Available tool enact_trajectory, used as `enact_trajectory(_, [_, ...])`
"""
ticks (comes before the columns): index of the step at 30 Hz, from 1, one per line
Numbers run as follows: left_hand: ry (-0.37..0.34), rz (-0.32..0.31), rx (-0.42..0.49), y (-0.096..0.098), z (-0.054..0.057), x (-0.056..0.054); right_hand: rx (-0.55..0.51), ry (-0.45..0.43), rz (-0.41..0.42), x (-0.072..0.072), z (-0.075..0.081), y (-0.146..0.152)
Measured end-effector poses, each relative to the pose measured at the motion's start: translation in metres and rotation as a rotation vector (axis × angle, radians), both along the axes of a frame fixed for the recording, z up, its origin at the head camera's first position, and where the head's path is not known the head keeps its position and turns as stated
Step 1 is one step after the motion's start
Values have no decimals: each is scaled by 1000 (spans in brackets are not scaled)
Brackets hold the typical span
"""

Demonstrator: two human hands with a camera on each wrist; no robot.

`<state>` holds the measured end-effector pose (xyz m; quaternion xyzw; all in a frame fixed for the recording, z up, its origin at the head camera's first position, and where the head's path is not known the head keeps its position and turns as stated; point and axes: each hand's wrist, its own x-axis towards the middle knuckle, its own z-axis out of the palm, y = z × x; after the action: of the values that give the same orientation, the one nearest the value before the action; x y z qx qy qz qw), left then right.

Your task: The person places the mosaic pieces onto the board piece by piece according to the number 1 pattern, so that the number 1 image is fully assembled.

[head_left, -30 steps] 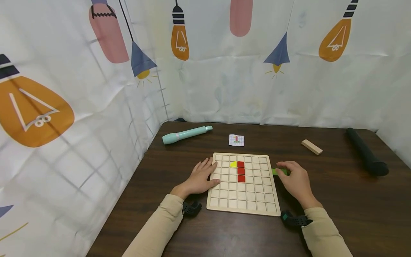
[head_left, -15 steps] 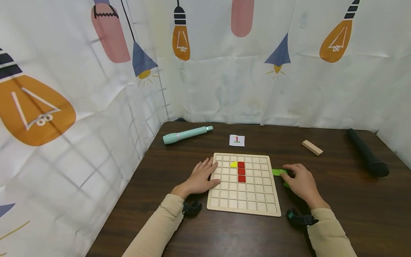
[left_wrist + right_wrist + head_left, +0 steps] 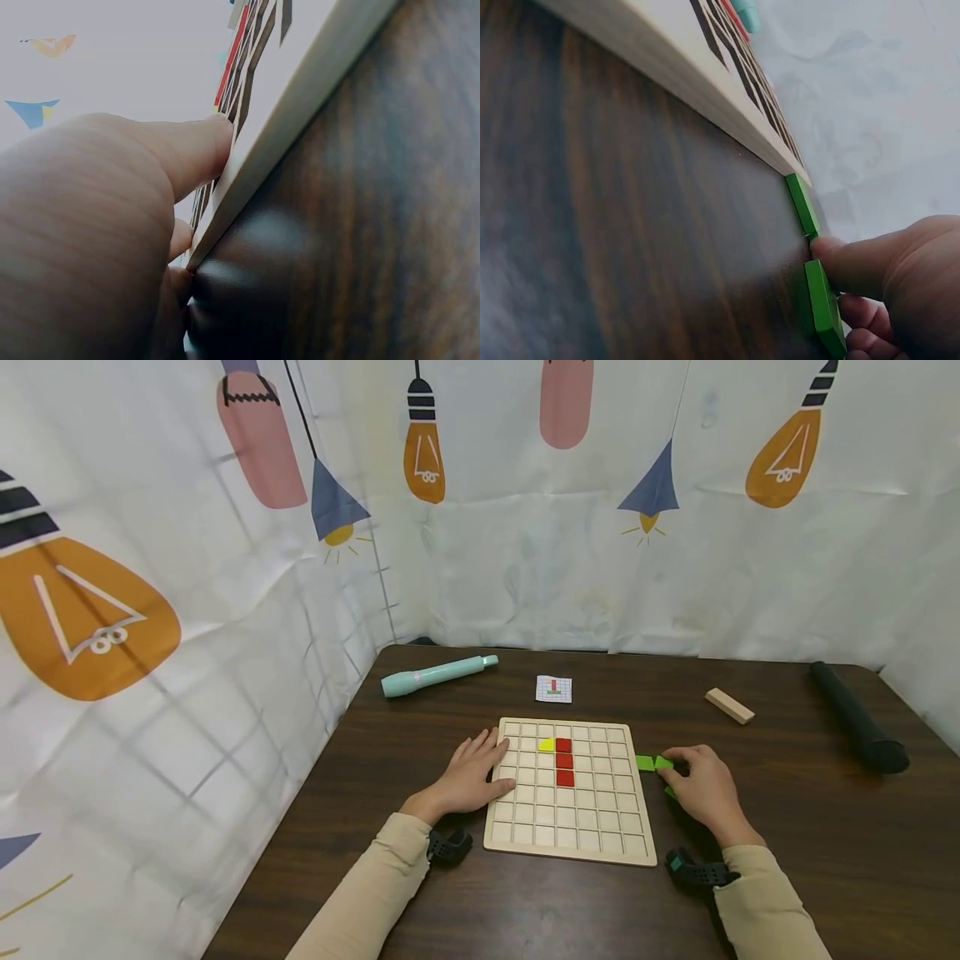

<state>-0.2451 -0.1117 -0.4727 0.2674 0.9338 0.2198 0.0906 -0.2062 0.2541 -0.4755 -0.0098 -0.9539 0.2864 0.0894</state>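
My left hand (image 3: pixel 467 774) rests on the left edge of a wooden grid board (image 3: pixel 522 840), fingers spread, thumb on its surface. On the board stand three red squares (image 3: pixel 564 761) in a column, with a yellow piece (image 3: pixel 547 745) with a slanted side left of the top one. Right of the board, my right hand (image 3: pixel 703 783) pinches a green tile (image 3: pixel 663 762) between thumb and fingers. Another green tile (image 3: pixel 644 763) lies against the board's right edge. A third green tile (image 3: pixel 825 309) lies below the thumb, partly covered by the hand in the head view.
A small pattern card (image 3: pixel 553 688) lies behind the board. A mint-green cylinder like a flashlight (image 3: pixel 438 676) is at the back left. A plain wooden block (image 3: pixel 729 705) and a long black object (image 3: pixel 857 717) lie to the right on the dark table (image 3: pixel 465 902).
My right hand has drawn away from the board's edge to the right, uncovering the green tile there, and its fingers are now at the second one. The left hand stays put.
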Motion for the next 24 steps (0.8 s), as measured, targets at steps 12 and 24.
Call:
enact_trajectory(12, [-5,-2,0,0,1,0,-41,199,-104,1,2,-7])
enact_trajectory(24, [-2,-1,-6,-1,1,1,-76,279,14,9,4,-50])
